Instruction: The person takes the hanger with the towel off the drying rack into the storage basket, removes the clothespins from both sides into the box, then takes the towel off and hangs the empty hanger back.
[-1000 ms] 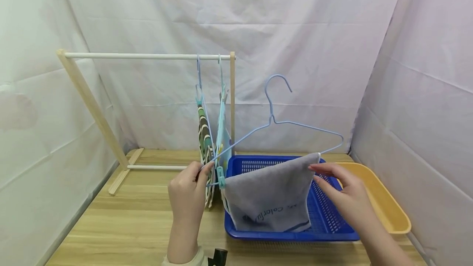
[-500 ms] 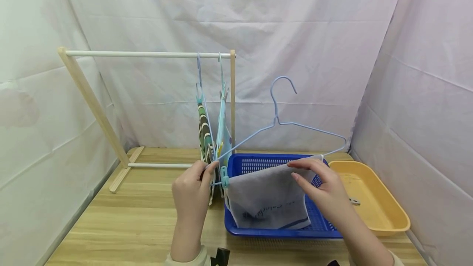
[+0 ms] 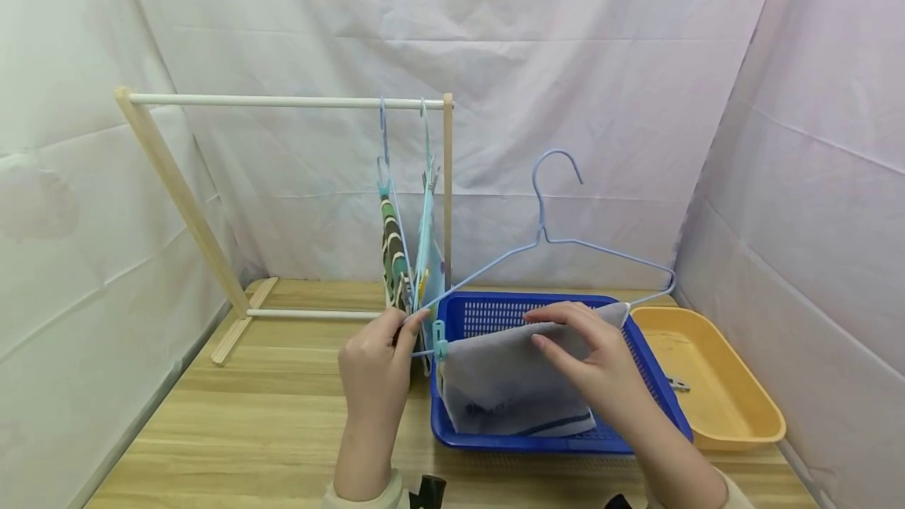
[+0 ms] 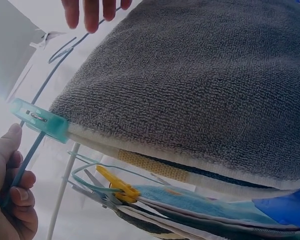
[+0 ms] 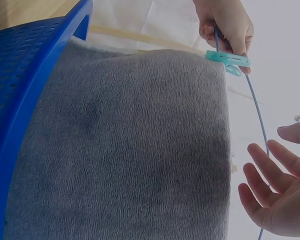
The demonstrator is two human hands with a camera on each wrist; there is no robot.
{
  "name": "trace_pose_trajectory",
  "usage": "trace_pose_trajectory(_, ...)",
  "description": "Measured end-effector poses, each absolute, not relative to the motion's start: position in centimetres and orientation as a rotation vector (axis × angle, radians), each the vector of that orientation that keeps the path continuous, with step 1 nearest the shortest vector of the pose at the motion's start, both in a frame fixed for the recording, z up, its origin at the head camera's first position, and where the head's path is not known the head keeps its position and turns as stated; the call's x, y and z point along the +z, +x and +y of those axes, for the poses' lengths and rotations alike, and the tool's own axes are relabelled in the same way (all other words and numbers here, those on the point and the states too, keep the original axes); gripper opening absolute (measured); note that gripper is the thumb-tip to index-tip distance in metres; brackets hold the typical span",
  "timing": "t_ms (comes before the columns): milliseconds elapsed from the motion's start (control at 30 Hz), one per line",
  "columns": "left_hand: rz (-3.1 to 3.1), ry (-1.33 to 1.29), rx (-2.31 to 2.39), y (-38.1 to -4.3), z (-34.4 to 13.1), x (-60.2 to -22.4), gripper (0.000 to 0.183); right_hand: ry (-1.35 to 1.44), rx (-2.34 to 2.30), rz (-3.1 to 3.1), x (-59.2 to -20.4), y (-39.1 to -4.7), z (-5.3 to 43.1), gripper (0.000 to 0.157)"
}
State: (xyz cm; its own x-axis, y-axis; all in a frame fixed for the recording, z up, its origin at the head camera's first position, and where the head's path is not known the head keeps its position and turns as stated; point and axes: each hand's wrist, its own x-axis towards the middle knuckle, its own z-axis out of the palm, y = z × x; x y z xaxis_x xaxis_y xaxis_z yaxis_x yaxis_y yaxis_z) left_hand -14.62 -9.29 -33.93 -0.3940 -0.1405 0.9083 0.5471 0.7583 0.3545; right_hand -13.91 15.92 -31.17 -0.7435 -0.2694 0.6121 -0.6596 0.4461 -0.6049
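My left hand (image 3: 375,352) grips the left corner of a light blue clothes hanger (image 3: 503,258), whose hook points up. A grey towel (image 3: 495,383) lies folded over the hanger's lower bar and hangs down into the blue basket. A teal clothespin (image 3: 440,340) clips the towel's left top corner to the bar, beside my left fingers. My right hand (image 3: 597,352) is at the towel's top edge, right of its middle. In the right wrist view that right hand (image 5: 282,192) has spread, loosely bent fingers with nothing in them; contact with the towel is unclear.
The blue basket (image 3: 562,446) stands on the wooden table under the towel. Right of it, a yellow tray (image 3: 735,383) holds a metal-looking clip (image 3: 679,385). Behind on the left, a drying rack (image 3: 269,101) carries two hangers with clipped cloths, one striped (image 3: 393,246).
My right hand has moved left along the towel's top edge from near its right corner. The hanger, towel and left hand have shifted slightly right in the view.
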Motion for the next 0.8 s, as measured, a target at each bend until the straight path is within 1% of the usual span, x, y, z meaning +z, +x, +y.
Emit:
trace_pose_trajectory(133, -1.831, -0.320, -0.770, -14.6, -9.1, -33.9, 0.045, 0.838, 1.245, -2.223, -31.1, -13.9, 15.3, 0.032)
trace_pose_trajectory(233, -1.826, -0.327, -0.766, -14.6, -9.0, -33.8, 0.048, 0.867, 1.267, -2.209, -31.0, -14.0, 14.8, 0.032)
trace_pose_trajectory(467, -1.825, -0.333, -0.770, -14.5, -8.8, -33.8, 0.048, 0.880, 1.323, -2.256, -31.2, -14.2, 14.0, 0.026)
trace_pose_trajectory(800, -1.820, -0.338, -0.764, -14.5, -8.5, -33.8, 0.047, 0.923, 1.363, -2.234, -31.3, -14.4, 12.9, 0.025)
